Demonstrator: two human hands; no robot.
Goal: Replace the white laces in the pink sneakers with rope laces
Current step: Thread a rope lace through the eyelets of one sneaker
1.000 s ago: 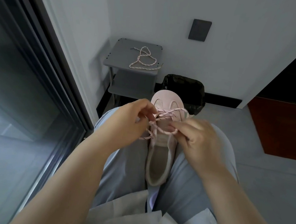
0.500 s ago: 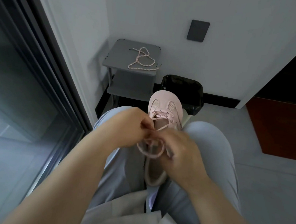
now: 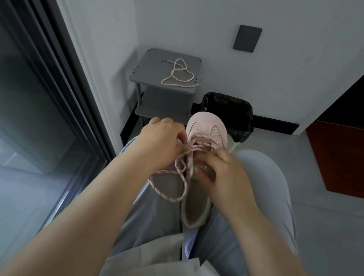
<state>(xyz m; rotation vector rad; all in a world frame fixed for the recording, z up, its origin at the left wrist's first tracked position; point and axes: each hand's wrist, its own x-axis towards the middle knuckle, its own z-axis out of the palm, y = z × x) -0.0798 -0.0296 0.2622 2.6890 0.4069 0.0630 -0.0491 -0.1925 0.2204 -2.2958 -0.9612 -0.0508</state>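
A pink sneaker rests lengthwise on the person's lap, toe at 12 o'clock. The left hand pinches the rope lace at 9 o'clock of the eyelets; the right hand, fingers curled over the tongue, hides its grip. A second lace waits on the shelf.

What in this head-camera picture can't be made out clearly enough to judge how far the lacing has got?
- Upper eyelets of the pink sneaker: hidden in the head view by the right hand.
- Ends of the rope lace: covered by the left hand and the right hand.
- Second sneaker: not in view.
- Spare lace on the grey shelf: too small to show its tips.
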